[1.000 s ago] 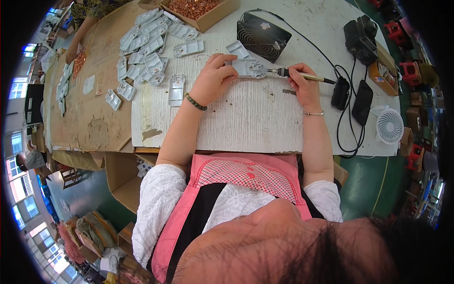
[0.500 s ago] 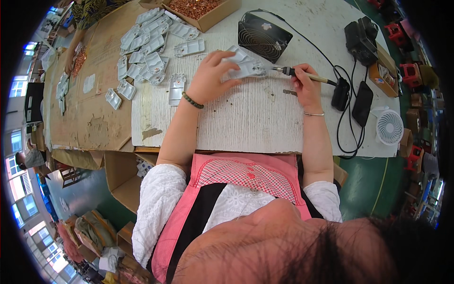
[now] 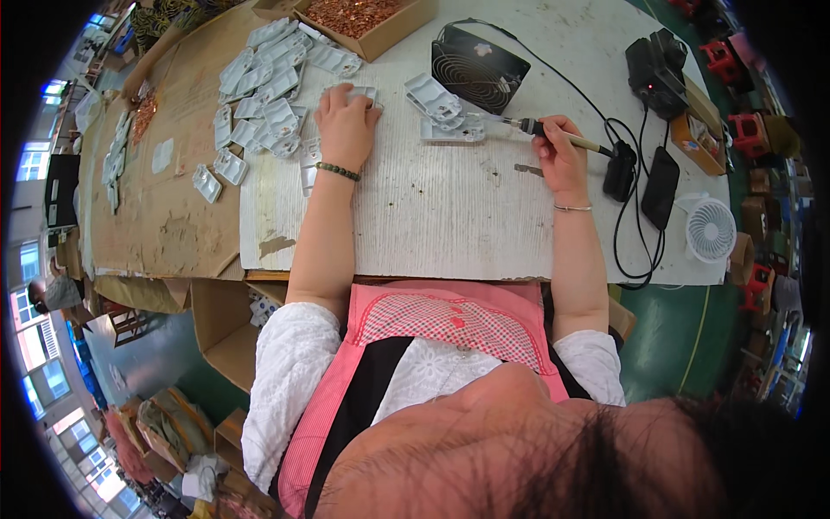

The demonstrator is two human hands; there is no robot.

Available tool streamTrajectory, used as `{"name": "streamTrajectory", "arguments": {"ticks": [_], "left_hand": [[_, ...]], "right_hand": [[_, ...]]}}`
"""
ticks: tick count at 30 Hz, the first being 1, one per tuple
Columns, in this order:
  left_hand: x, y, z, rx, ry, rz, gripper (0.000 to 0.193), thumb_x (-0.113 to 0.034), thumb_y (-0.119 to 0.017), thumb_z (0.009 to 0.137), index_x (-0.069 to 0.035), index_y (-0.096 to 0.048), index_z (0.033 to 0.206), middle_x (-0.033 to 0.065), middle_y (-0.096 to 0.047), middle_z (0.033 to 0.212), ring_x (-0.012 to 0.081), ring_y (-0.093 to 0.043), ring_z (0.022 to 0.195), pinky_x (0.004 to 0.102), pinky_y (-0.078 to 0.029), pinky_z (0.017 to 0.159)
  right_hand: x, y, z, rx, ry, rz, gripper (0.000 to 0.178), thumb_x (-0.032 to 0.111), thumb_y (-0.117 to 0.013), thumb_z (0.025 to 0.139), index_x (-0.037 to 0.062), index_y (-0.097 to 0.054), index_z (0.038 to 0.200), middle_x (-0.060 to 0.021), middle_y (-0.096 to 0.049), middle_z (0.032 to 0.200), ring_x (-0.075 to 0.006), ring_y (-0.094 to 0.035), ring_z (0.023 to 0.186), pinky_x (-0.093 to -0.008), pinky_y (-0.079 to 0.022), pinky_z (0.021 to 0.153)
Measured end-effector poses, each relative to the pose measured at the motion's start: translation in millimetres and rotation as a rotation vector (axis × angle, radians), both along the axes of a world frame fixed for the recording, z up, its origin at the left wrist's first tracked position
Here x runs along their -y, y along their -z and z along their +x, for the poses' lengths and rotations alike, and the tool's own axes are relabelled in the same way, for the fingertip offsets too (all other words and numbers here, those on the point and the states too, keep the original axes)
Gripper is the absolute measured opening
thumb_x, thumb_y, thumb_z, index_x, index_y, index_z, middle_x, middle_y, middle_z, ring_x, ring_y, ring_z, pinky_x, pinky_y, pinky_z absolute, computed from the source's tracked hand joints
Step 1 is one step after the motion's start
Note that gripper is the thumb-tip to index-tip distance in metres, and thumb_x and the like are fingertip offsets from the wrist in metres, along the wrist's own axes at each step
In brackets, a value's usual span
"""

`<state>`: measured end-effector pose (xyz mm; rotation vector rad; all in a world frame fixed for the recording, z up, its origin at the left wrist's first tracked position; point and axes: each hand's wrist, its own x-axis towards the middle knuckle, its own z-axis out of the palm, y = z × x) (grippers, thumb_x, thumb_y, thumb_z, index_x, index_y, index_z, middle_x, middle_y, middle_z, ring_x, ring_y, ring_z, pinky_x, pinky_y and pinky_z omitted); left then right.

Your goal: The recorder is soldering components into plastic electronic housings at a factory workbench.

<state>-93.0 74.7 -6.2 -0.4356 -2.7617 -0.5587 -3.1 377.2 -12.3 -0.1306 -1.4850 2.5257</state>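
Observation:
My right hand [image 3: 563,156] is closed round a soldering iron [image 3: 536,128], whose tip points left. Close to the tip lie two or more pale plastic casings [image 3: 434,99], one tilted across another, in front of a black fan [image 3: 480,71]. My left hand [image 3: 347,125], with a beaded bracelet at the wrist, rests farther left. Its fingers are bent over a single pale casing [image 3: 367,92] and grip its left part, which they partly hide. Another casing [image 3: 309,164] lies beside that wrist, partly covered by it.
A heap of pale casings [image 3: 268,78] lies at the left on white board and cardboard. Behind it stands a carton [image 3: 376,45] of small copper-coloured parts. At the right are a black soldering station [image 3: 659,73], cables, a black phone [image 3: 660,186] and a small white fan [image 3: 711,230].
My left hand has moved left, away from the casings near the iron, onto the single casing. Those casings now lie free, one tilted over another. The right hand keeps the iron almost in place.

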Motion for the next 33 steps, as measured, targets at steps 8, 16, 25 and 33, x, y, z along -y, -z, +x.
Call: {"name": "streamTrajectory", "arguments": {"ticks": [8, 16, 25, 33], "left_hand": [[11.1, 4.2, 2.8, -0.135, 0.092, -0.103, 0.022, -0.022, -0.061, 0.077, -0.019, -0.062, 0.099, 0.0052, -0.052, 0.114, 0.0275, -0.042, 0.112, 0.046, -0.028, 0.093], [5.1, -13.7, 8.3, 0.104, 0.104, 0.015, 0.035, -0.014, -0.066, 0.072, -0.02, -0.058, 0.105, 0.0083, -0.053, 0.101, 0.0282, -0.047, 0.102, 0.0405, -0.037, 0.086], [-6.3, -2.6, 8.4, 0.465, 0.18, 0.962, 0.04, -0.018, -0.072, 0.074, -0.005, -0.054, 0.108, 0.0017, -0.056, 0.088, 0.0093, -0.052, 0.073, 0.0224, -0.045, 0.066], [-36.1, -18.4, 21.8, 0.544, 0.183, 1.43, 0.024, -0.012, -0.06, 0.084, -0.004, -0.054, 0.106, 0.0018, -0.058, 0.089, 0.0086, -0.056, 0.072, 0.0196, -0.046, 0.054]], "right_hand": [[0.7, -0.4, -1.0, 0.011, -0.011, 0.009, 0.01, 0.011, -0.059, 0.083, 0.0009, -0.056, 0.084, -0.0025, -0.052, 0.071, -0.0079, -0.043, 0.056, -0.0192, -0.034, 0.052], [1.3, -0.5, -0.8, 0.009, -0.015, 0.016, 0.01, 0.011, -0.059, 0.083, 0.0011, -0.057, 0.084, -0.0025, -0.053, 0.071, -0.0077, -0.043, 0.056, -0.0186, -0.034, 0.051], [1.7, -0.3, -1.0, -0.002, -0.037, 0.017, 0.01, 0.011, -0.059, 0.083, 0.0013, -0.056, 0.085, -0.0026, -0.053, 0.073, -0.0076, -0.043, 0.056, -0.0185, -0.035, 0.052], [1.9, -0.5, -1.1, -0.01, -0.047, 0.011, 0.011, 0.013, -0.061, 0.082, 0.0028, -0.057, 0.083, -0.0031, -0.056, 0.071, -0.0075, -0.047, 0.058, -0.0185, -0.037, 0.05]]}}
